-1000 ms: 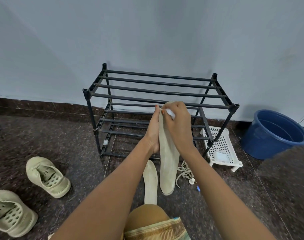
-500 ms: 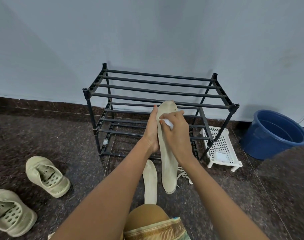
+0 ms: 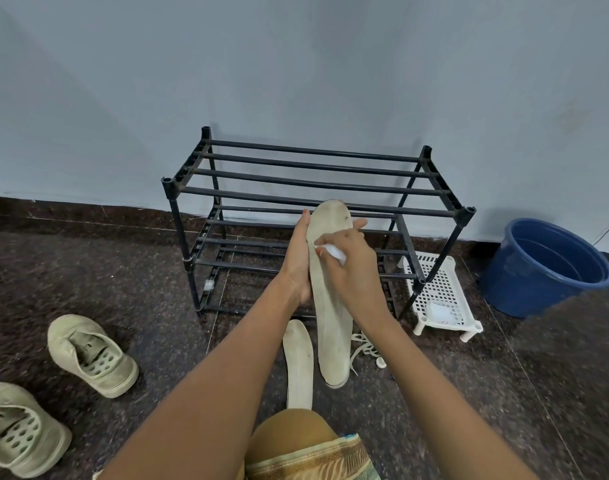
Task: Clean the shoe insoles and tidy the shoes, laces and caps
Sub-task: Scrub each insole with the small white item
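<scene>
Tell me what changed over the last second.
The right hand, pinching the white wipe, slid down the held insole from its top end toward the middle, uncovering the tip. The left hand still holds that insole; the second insole, shoes, laces and rack stayed put.

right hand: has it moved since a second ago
Yes. The right hand slid down, away from the shoe rack's front top bar, uncovering the insole tip.
</scene>
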The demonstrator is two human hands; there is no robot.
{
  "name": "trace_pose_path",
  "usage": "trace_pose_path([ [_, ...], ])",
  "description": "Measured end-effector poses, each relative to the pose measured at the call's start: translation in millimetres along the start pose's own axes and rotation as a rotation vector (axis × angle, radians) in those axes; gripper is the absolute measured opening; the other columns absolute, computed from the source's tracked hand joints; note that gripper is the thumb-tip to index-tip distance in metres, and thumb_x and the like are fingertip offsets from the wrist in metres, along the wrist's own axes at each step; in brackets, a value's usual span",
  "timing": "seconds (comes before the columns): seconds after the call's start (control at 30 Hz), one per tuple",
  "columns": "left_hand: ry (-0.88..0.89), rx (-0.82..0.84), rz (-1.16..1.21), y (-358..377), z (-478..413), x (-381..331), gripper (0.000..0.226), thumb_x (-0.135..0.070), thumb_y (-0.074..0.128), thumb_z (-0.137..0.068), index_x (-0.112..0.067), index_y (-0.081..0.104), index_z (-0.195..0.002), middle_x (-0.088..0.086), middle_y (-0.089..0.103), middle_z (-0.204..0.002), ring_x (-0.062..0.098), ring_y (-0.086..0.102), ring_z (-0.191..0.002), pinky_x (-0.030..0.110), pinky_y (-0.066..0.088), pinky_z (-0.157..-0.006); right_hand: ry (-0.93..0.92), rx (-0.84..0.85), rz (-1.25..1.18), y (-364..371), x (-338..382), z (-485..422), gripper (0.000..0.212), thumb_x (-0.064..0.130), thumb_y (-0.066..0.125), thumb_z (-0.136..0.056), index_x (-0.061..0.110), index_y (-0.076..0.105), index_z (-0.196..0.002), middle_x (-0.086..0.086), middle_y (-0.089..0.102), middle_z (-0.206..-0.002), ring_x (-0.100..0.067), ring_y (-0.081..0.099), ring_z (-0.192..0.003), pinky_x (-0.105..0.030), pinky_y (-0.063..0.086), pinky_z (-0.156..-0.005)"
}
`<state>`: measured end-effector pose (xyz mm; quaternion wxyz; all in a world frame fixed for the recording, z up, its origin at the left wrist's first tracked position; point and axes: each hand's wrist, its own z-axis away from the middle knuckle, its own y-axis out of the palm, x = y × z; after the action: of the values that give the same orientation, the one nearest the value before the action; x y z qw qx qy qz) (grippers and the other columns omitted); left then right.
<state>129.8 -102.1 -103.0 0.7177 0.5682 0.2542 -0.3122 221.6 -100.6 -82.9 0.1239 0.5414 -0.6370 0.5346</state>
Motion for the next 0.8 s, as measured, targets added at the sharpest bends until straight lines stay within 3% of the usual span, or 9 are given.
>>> trace_pose_path([
  [0.1,0.000,0.016,0.066,-0.4,-1.9,-0.1,0.080,-0.065,0.015,-0.091,-0.010,0.069,-0.109,0.003,0.070,-0.106,0.012,0.064,-0.092,0.024,0.048,-0.085,0.012,0.042,-0.023,-0.6,0.0,7.9,0.015,0.004,0.059,-0.085,0.004,0.068,-0.097,-0.009,0.057,-0.095,-0.012,0.050,-0.090,0.001,0.033,-0.076],
  [0.27,0.002,0.015,0.042,1.2,-1.6,0.9,0.077,-0.066,0.018,-0.090,-0.010,0.057,-0.127,0.008,0.066,-0.114,0.020,0.062,-0.100,0.033,0.045,-0.093,0.008,-0.027,0.096,-4.3,-3.5,-2.9,0.015,0.007,0.057,-0.087,0.006,0.067,-0.098,-0.003,0.050,-0.093,-0.016,0.050,-0.093,-0.011,0.035,-0.074],
  [0.37,0.016,-0.047,0.031,1.9,-0.2,1.3,0.068,-0.063,0.025,-0.092,-0.012,0.061,-0.119,0.011,0.067,-0.105,0.024,0.064,-0.092,0.035,0.051,-0.081,0.018,-0.093,0.149,-5.5,-6.9,-10.2,0.014,0.009,0.055,-0.089,0.009,0.066,-0.098,-0.003,0.050,-0.093,-0.016,0.050,-0.091,-0.019,0.038,-0.071],
  [0.43,0.020,-0.043,0.033,2.0,0.7,0.0,0.069,-0.063,0.024,-0.092,-0.012,0.061,-0.120,0.012,0.066,-0.108,0.024,0.064,-0.093,0.036,0.050,-0.083,0.009,-0.108,0.154,-2.2,-6.4,-9.6,0.015,0.008,0.055,-0.089,0.007,0.066,-0.098,-0.002,0.048,-0.092,-0.016,0.050,-0.090,-0.020,0.040,-0.072],
  [0.57,0.028,-0.002,0.079,4.6,2.7,-2.7,0.077,-0.063,0.014,-0.092,-0.012,0.067,-0.111,0.004,0.069,-0.108,0.016,0.063,-0.095,0.029,0.045,-0.089,0.047,-0.076,0.012,2.5,2.3,0.7,0.014,0.005,0.057,-0.086,0.005,0.067,-0.097,-0.003,0.051,-0.092,-0.015,0.052,-0.091,-0.008,0.036,-0.075],
  [0.67,0.058,-0.023,0.141,5.1,2.2,-2.6,0.074,-0.062,0.015,-0.093,-0.015,0.072,-0.101,0.003,0.070,-0.106,0.015,0.059,-0.098,0.026,0.046,-0.085,0.032,-0.013,-0.034,1.1,8.5,9.5,0.013,0.003,0.059,-0.084,0.005,0.068,-0.094,-0.007,0.056,-0.094,-0.009,0.049,-0.086,0.002,0.031,-0.075],
  [0.8,0.052,0.005,0.143,6.8,4.0,-3.2,0.075,-0.063,0.015,-0.092,-0.014,0.070,-0.106,0.005,0.070,-0.105,0.016,0.059,-0.098,0.028,0.043,-0.088,0.001,0.027,0.044,-2.4,7.5,8.9,0.013,0.005,0.058,-0.085,0.005,0.068,-0.095,-0.005,0.053,-0.092,-0.010,0.048,-0.087,0.000,0.032,-0.075],
])
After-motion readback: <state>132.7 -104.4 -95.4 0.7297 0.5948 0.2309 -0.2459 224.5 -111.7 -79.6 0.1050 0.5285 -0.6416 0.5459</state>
